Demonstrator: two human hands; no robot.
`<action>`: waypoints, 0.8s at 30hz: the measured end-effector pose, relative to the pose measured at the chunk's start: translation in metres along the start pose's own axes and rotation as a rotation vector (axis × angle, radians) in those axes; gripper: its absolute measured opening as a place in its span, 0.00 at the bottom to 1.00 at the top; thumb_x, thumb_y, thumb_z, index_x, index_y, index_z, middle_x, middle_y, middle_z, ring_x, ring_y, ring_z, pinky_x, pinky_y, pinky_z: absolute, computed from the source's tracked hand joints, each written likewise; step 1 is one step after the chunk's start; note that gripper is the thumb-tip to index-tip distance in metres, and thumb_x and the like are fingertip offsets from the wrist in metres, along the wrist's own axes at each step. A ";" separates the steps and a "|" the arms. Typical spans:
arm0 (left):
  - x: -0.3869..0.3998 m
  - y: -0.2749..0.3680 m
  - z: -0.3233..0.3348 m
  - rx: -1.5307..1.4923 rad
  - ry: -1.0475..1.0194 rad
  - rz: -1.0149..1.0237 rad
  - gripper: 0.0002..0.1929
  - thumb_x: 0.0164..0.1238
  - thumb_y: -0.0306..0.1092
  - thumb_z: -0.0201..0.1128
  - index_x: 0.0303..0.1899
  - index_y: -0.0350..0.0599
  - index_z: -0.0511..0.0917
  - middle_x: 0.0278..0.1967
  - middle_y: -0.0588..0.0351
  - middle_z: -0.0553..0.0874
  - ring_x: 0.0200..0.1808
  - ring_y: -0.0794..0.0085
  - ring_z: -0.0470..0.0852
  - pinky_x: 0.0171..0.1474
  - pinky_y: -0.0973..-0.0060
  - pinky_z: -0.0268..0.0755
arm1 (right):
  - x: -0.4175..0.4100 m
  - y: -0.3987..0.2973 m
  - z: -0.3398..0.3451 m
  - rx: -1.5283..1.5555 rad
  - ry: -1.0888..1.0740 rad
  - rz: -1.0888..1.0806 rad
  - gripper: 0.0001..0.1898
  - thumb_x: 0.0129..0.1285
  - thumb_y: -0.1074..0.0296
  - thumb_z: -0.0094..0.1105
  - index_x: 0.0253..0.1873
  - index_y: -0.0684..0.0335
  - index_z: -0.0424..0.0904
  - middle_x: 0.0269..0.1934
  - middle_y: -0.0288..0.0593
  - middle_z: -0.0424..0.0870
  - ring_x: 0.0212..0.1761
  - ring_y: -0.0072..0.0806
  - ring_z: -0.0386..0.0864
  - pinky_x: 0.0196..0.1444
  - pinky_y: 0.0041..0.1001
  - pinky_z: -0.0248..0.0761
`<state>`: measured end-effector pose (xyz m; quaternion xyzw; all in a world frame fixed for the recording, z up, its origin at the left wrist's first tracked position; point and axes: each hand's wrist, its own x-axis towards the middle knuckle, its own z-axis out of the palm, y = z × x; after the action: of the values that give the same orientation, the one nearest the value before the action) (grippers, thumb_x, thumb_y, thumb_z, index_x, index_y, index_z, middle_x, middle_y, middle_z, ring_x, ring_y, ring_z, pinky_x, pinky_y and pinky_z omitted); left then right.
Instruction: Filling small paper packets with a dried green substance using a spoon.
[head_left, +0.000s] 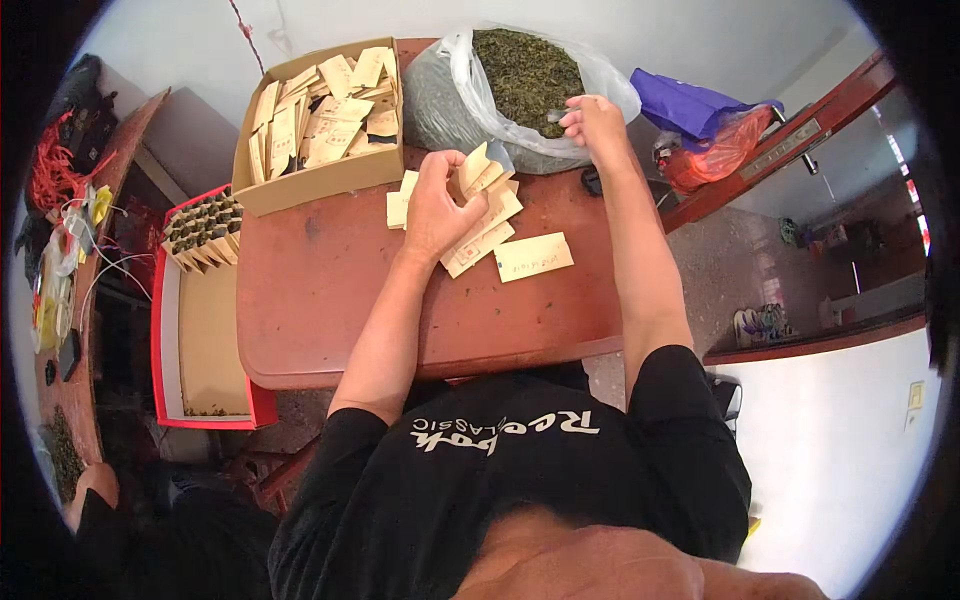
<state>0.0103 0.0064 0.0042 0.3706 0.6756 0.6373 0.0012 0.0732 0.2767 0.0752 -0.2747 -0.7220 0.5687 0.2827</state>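
My left hand grips a small kraft-paper envelope by its sides, its upper end pointing toward the bag. Beneath it, more envelopes lie in a loose pile on the reddish-brown table. One marked envelope rests flat and apart, to the right of that pile. Pinched in my right hand is a small scoop-like tool, only partly seen. That hand hovers over the near right rim of a clear plastic bag. Dried, crumbled green leaves fill the bag, which stands open at the top.
A cardboard box full of envelopes sits at the table's back left. Lower left, a red-sided box holds rows of leaf-filled envelopes. Purple and red bags hang by the door at right. Another person's arm shows lower left.
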 end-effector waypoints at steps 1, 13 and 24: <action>0.000 0.002 -0.001 0.000 0.008 -0.010 0.23 0.50 0.31 0.70 0.50 0.40 0.74 0.45 0.50 0.78 0.48 0.61 0.80 0.52 0.68 0.75 | 0.000 -0.001 -0.002 0.000 0.001 0.005 0.14 0.72 0.65 0.44 0.50 0.68 0.77 0.29 0.44 0.84 0.21 0.21 0.75 0.21 0.20 0.65; 0.001 -0.005 0.000 0.139 0.012 0.075 0.22 0.54 0.30 0.70 0.52 0.41 0.74 0.46 0.57 0.77 0.49 0.70 0.77 0.45 0.74 0.74 | -0.028 -0.035 -0.015 0.247 -0.063 0.047 0.12 0.72 0.68 0.47 0.49 0.70 0.78 0.24 0.38 0.80 0.17 0.17 0.71 0.15 0.16 0.56; 0.000 0.004 0.001 0.170 0.017 0.013 0.23 0.51 0.36 0.69 0.51 0.42 0.75 0.47 0.49 0.79 0.49 0.56 0.81 0.53 0.65 0.74 | -0.064 -0.048 0.002 0.179 -0.268 0.041 0.13 0.74 0.65 0.47 0.47 0.68 0.79 0.23 0.37 0.79 0.17 0.15 0.70 0.13 0.16 0.55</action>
<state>0.0125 0.0069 0.0074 0.3682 0.7250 0.5807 -0.0404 0.1119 0.2195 0.1156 -0.1847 -0.6938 0.6681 0.1955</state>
